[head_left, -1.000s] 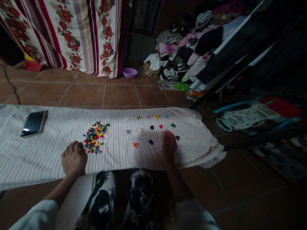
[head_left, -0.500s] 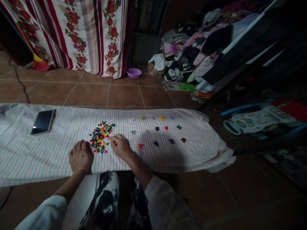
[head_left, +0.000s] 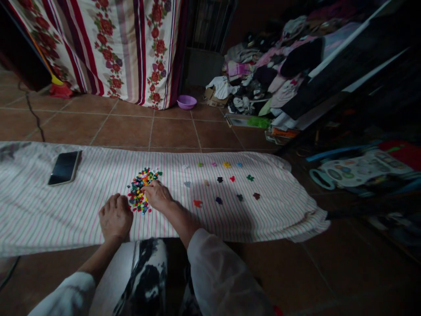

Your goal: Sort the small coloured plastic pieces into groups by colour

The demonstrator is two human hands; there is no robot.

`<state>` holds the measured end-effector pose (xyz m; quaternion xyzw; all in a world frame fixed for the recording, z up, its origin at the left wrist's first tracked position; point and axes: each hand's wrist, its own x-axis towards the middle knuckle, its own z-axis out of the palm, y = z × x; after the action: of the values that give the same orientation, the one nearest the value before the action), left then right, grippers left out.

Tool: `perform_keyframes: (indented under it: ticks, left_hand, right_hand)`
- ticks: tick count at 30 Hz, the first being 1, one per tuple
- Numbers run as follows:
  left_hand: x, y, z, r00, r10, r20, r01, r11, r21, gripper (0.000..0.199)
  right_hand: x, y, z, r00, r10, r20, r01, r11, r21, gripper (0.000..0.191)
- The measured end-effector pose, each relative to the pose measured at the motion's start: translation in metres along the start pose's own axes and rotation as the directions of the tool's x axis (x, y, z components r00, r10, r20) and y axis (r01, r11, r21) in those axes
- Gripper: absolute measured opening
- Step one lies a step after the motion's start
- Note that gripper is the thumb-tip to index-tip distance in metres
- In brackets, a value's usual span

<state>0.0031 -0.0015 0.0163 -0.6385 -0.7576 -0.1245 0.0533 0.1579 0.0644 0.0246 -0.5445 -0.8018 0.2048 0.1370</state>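
A pile of small, multicoloured bead-like pieces (head_left: 137, 201) lies on the striped cloth. My right hand (head_left: 158, 195) reaches over the pile's right side, thumb and forefinger close together among the pieces; whatever they pinch is too small to make out. Just left of the pile, my left hand (head_left: 115, 217) rests on the cloth with its fingers curled under and nothing visible in them. Right of the pile, small single-colour clusters sit apart in rough rows, among them an orange one (head_left: 197, 203), a yellow one (head_left: 226, 164), a black one (head_left: 219, 180) and a brown one (head_left: 256, 196).
A phone (head_left: 65, 167) lies on the left part of the striped cloth (head_left: 98, 175). Beyond the table, a purple basin (head_left: 187, 102) stands on the tiled floor by a flowered curtain (head_left: 130, 52). Heaped clothes (head_left: 259, 74) are at the back right.
My right hand has moved a little left, further over the pile. My left hand stays beside it. The whole view has shifted slightly.
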Motion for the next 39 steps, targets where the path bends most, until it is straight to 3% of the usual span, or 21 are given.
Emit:
perform_keyframes:
  ticks: [12,30,39]
  left_hand:
    - [0.0,0.002,-0.003,1.0,0.001,-0.002,-0.001,1.0,0.002,0.026]
    - [0.0,-0.002,0.002,0.999,0.016,-0.029,-0.017,0.999,-0.046,0.027]
    - [0.0,0.001,-0.001,0.999,0.002,-0.041,-0.004,0.999,-0.053,0.026]
  right_hand:
    - [0.007,-0.009,-0.005,0.998,0.04,0.045,-0.039,0.999,-0.02,0.033]
    - [0.015,-0.013,-0.011,0.991,-0.005,0.132,0.014,0.997,-0.071,0.028]
    - [0.022,-0.02,-0.018,0.98,0.098,0.176,-0.091,0.995,-0.048,0.021]
